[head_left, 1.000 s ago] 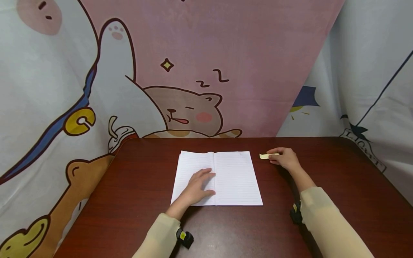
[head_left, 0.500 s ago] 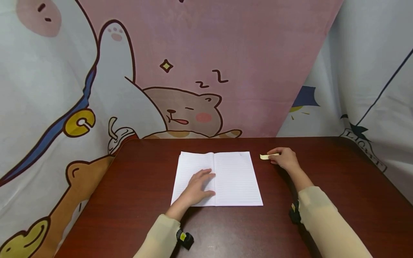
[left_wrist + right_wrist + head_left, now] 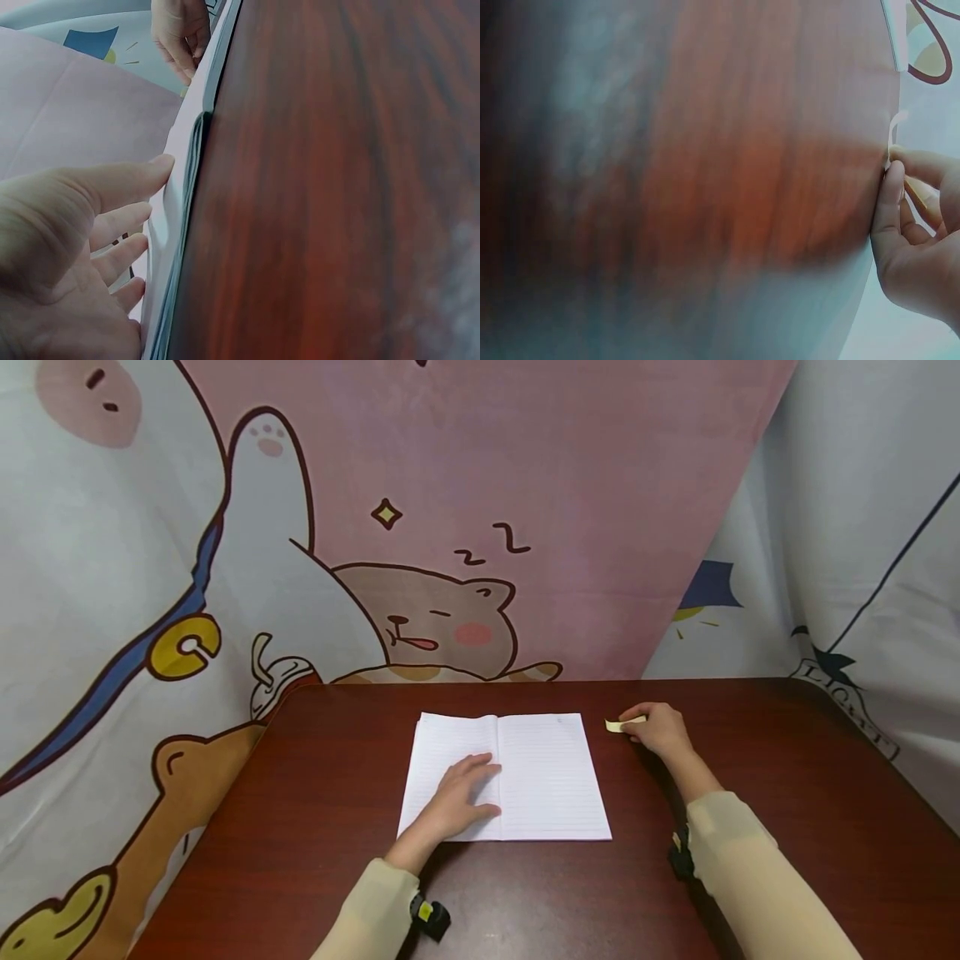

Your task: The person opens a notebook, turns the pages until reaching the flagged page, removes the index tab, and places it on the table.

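Observation:
An open lined notebook (image 3: 551,777) lies flat on the table in the head view. My left hand (image 3: 456,793) rests on its left page with fingers spread, fingertips near the centre fold. In the left wrist view the thumb (image 3: 131,182) lies by the notebook's near edge (image 3: 180,247). Right of the notebook, my right hand (image 3: 662,728) pinches a pale yellow paper strip (image 3: 615,726) between thumb and fingers, close over the table. The strip's free end (image 3: 894,129) curls up in the right wrist view, and a yellow piece (image 3: 915,195) shows behind the thumb.
The dark red-brown wooden table (image 3: 570,902) reaches back to a printed cartoon curtain (image 3: 585,527). A white curtain (image 3: 885,568) hangs along the right side. Small black cameras (image 3: 431,917) are strapped at both wrists.
My right forearm and hand have shifted very slightly left, and a little less of the strip shows. My left hand and the notebook stay in place.

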Demonstrator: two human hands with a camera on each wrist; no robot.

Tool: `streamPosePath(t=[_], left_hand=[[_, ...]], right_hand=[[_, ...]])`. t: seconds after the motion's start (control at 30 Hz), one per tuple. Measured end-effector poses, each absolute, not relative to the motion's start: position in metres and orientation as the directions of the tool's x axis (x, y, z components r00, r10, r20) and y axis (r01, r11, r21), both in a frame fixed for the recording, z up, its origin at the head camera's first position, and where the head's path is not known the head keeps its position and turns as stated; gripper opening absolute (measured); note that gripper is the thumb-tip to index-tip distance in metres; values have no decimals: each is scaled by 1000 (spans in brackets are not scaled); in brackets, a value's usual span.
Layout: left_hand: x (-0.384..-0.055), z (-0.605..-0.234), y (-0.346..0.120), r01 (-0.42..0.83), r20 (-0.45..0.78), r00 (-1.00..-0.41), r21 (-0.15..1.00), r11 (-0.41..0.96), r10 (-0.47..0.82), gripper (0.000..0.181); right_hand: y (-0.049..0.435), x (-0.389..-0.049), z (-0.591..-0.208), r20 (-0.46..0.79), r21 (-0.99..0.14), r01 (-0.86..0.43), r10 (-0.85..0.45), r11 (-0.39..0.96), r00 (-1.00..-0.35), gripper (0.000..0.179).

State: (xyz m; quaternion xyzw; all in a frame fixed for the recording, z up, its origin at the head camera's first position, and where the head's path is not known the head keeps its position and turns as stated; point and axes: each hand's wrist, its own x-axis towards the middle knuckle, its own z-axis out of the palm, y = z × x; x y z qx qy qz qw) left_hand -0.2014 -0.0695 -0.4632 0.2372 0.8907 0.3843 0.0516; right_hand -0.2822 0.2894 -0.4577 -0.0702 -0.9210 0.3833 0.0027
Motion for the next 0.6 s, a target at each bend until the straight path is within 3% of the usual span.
streamPosePath(t=[0.6], left_hand=[[-201,-460,-71,420,108,-875,654,629,473,57]], right_hand=[[285,-281,-454,-55,-657,143,143,740,-988,26]])
